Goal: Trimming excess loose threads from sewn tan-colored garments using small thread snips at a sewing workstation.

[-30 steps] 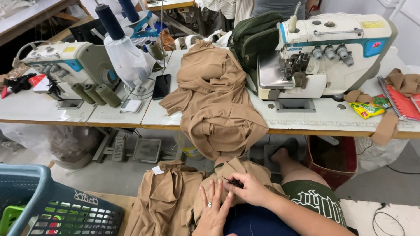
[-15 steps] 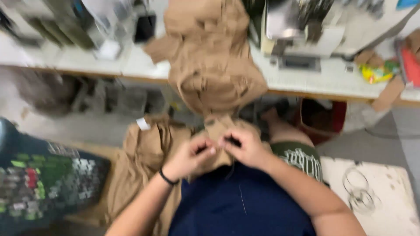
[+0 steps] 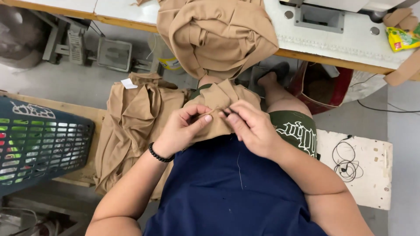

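A tan garment piece [image 3: 221, 98] lies on my lap, running up toward the table. My left hand [image 3: 183, 126], with a black bead bracelet at the wrist, pinches its near edge between thumb and fingers. My right hand [image 3: 251, 126] grips the same edge right beside it, fingertips almost touching the left thumb; something small and dark shows between the right fingers, too small to identify. A larger bundle of the same tan fabric [image 3: 216, 35] hangs over the table edge just beyond my hands.
A pile of tan garments [image 3: 131, 126] rests on a wooden bench to my left, next to a blue plastic basket [image 3: 39, 144]. The white sewing table [image 3: 350, 43] crosses the top, with a red bin [image 3: 323, 83] under it. A white board with a cable [image 3: 363, 166] lies right.
The view has tilted down from the sewing machines to my lap. Both hands stay on the tan piece's edge, the fingers now pinched closer together.
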